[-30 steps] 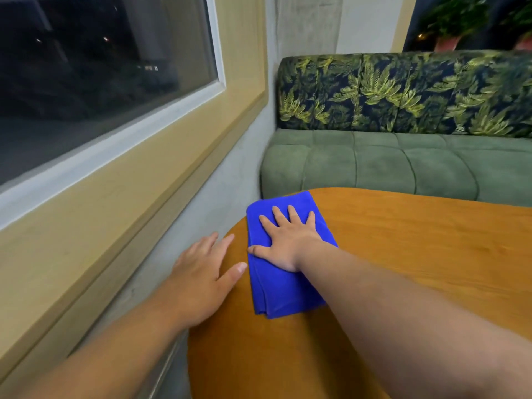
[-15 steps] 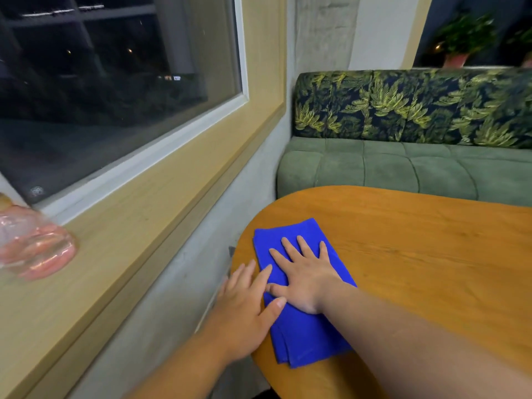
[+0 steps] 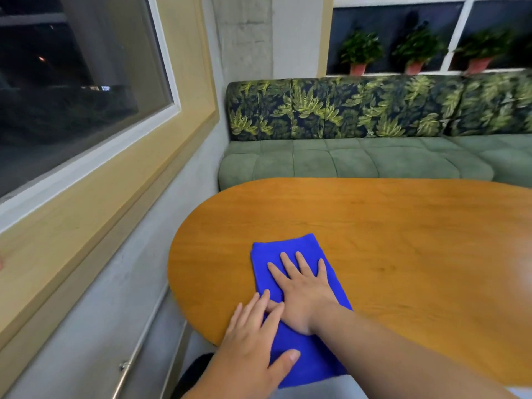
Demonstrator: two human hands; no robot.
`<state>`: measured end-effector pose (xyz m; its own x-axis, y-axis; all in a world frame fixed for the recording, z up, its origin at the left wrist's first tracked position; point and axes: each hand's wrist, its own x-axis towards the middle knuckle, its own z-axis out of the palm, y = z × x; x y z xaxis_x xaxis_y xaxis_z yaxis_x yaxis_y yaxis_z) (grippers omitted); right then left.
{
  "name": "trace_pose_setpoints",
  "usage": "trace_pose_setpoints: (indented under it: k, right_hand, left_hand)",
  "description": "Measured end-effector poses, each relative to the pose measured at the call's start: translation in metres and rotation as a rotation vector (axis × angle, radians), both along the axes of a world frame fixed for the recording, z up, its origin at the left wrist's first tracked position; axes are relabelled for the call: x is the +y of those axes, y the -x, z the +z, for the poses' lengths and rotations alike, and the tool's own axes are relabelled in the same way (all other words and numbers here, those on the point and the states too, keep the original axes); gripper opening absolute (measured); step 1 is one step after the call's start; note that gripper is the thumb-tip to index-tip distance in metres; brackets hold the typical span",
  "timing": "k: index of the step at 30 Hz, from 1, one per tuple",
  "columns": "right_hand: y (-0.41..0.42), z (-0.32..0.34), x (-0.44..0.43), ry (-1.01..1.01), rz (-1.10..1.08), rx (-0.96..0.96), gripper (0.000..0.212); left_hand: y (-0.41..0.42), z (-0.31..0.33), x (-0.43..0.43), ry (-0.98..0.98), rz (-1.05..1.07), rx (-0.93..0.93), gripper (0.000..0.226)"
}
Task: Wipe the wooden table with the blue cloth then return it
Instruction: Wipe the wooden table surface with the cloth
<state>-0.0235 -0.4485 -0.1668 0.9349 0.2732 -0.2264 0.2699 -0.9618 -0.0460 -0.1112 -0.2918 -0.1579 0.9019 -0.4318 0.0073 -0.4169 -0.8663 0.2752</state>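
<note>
The blue cloth [image 3: 290, 249] lies folded on the rounded left end of the wooden table [image 3: 403, 254], its near part reaching over the table's front edge. My right hand [image 3: 302, 295] presses flat on the cloth's middle with fingers spread. My left hand [image 3: 250, 349] rests at the cloth's near left side, thumb and fingertips on the fabric, touching my right thumb. Neither hand curls around the cloth.
A green sofa [image 3: 345, 162] with a leaf-print backrest [image 3: 345, 108] runs behind the table. At the left are a grey wall, a wooden window ledge [image 3: 86, 203] and a metal rail [image 3: 123, 370]. Potted plants [image 3: 359, 53] stand behind the sofa.
My right hand has dragged the cloth from the far left edge back toward me to the front edge. My left hand has moved off the table rim onto the cloth.
</note>
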Motion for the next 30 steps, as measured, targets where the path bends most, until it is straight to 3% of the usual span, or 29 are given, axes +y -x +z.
trace_pose_setpoints:
  k: [14,22,25,27,30]
  right_hand:
    - [0.024,0.001,-0.072,-0.046,-0.203,-0.007,0.089]
    - [0.014,0.001,-0.097,-0.059,-0.267,-0.017,0.092]
    - [0.012,0.004,-0.097,-0.071,-0.267,0.006,0.092]
    - [0.013,0.008,-0.100,-0.188,-0.264,0.044,0.089]
    - [0.027,0.019,-0.116,-0.613,-0.273,0.048,0.074]
  left_hand:
    - [0.021,-0.004,-0.057,-0.019,-0.160,-0.061,0.095]
    - [0.024,-0.025,-0.071,-0.169,-0.206,-0.118,0.088]
    - [0.024,-0.026,-0.075,-0.132,-0.200,-0.149,0.083]
    - [0.023,-0.027,-0.074,-0.088,-0.202,-0.160,0.080]
    - [0.021,-0.028,-0.073,-0.067,-0.195,-0.134,0.079]
